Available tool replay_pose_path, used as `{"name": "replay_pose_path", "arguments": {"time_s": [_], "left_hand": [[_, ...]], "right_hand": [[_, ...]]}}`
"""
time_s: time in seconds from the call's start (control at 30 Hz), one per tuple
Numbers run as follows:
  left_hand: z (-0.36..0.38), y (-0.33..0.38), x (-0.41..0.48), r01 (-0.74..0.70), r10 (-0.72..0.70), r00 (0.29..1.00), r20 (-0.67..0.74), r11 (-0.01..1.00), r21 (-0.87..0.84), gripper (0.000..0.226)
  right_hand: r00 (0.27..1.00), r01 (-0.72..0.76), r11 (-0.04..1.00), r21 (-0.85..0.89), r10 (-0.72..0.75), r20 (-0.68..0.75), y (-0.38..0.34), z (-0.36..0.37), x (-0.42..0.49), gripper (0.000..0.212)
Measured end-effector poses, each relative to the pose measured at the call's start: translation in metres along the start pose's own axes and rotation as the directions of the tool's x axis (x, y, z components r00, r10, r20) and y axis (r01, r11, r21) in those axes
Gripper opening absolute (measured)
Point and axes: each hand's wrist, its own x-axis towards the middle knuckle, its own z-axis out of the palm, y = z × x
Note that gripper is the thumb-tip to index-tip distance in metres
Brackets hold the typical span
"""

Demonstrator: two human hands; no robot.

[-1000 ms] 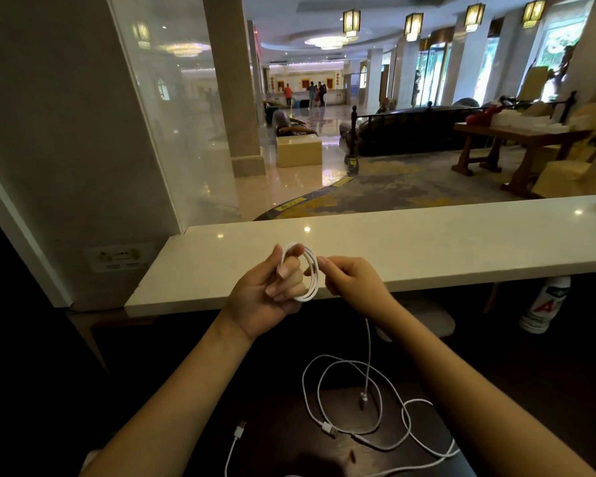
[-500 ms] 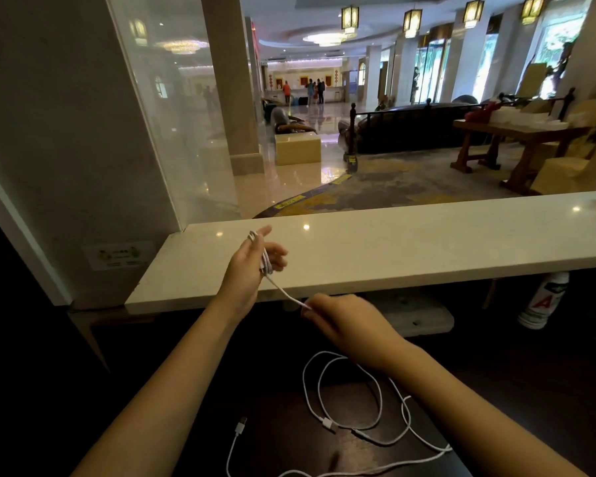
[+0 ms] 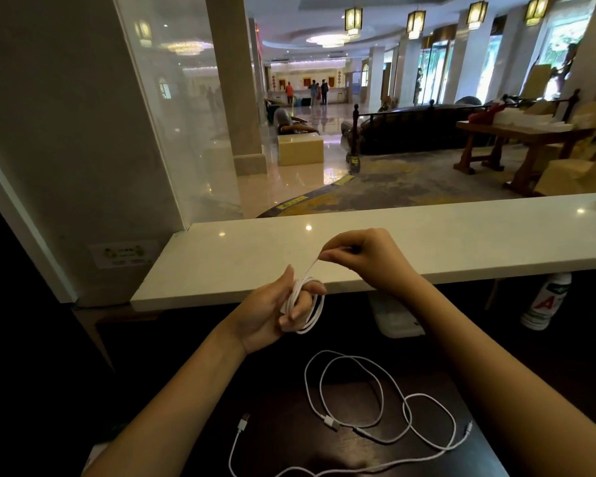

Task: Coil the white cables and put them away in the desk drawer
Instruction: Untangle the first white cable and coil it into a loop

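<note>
My left hand [image 3: 272,311] holds a coiled white cable [image 3: 312,309] wound in loops around its fingers, just in front of the white counter's edge. My right hand [image 3: 362,259] is raised above and to the right, pinching the free end of the same cable, which runs taut down to the coil. On the dark desk [image 3: 289,428] below lie loose white cables [image 3: 382,401] in tangled loops, with a USB plug [image 3: 243,423] at the left and another plug [image 3: 331,422] in the middle. No drawer is visible.
A long white counter [image 3: 461,235] runs across in front of the hands, with a glass panel [image 3: 172,132] at its left. A white bottle [image 3: 544,301] and a white box [image 3: 396,318] sit under the counter. Beyond lies a lobby with a wooden table and sofas.
My right hand rose from below the counter edge to above it, drawing the cable's end up. My left hand dropped lower, and more loops now sit around its fingers. The hanging tail has left the desk.
</note>
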Motion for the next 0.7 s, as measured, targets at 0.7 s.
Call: {"name": "replay_pose_path", "arguments": {"time_s": [0.7], "left_hand": [[-0.02, 0.002, 0.001, -0.162, 0.185, 0.983, -0.005, 0.846, -0.508, 0.026]], "right_hand": [[0.978, -0.174, 0.985, 0.017, 0.171, 0.119, 0.011, 0.047, -0.062, 0.021]]}}
